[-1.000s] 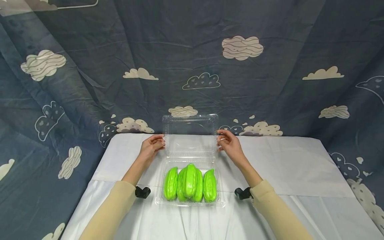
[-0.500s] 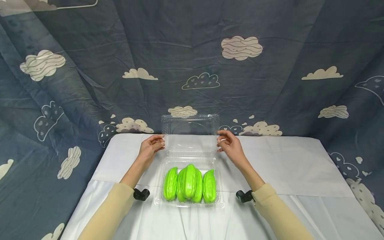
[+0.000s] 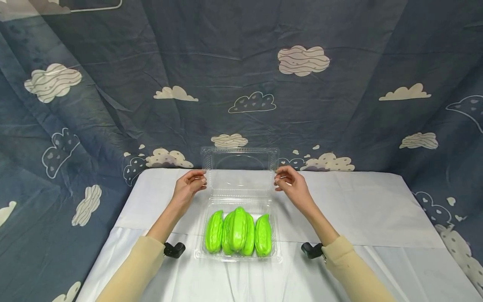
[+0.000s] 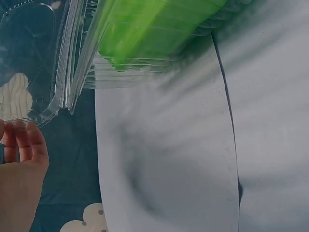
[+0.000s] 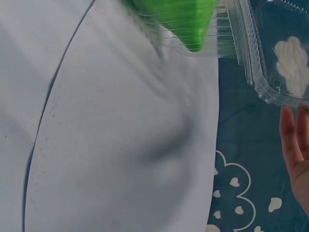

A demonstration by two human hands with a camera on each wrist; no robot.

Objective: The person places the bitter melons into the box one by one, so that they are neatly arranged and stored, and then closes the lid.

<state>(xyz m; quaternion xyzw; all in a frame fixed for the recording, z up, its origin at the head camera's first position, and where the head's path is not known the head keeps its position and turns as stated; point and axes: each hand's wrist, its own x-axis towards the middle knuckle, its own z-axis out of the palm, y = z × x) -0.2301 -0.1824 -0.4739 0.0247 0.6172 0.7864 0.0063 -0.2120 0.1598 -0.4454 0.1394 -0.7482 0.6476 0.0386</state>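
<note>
A clear plastic clamshell box (image 3: 200,254) stands on the table with its lid (image 3: 241,191) raised on the far-side hinge. Several bright green, bumpy bitter melons (image 3: 263,235) lie side by side in its base, one on top in the middle. My left hand (image 3: 187,183) holds the lid's left edge with its fingertips. At the opposite edge, my right hand (image 3: 292,184) grips the lid between thumb and fingers. In the left wrist view, fingertips (image 4: 34,133) meet the lid's rim; in the right wrist view, two fingers (image 5: 288,130) reach its corner.
A white cloth (image 3: 351,209) covers the table, with a crease running across it. Behind hangs a dark blue curtain (image 3: 339,126) printed with clouds, close to the table's far edge. Black wrist mounts (image 3: 174,250) stick inward from both sleeves.
The lid has tipped slightly toward me, its top edge now lower and wider in view. Both forearms have shifted a little outward. The base and bitter melons stay in place.
</note>
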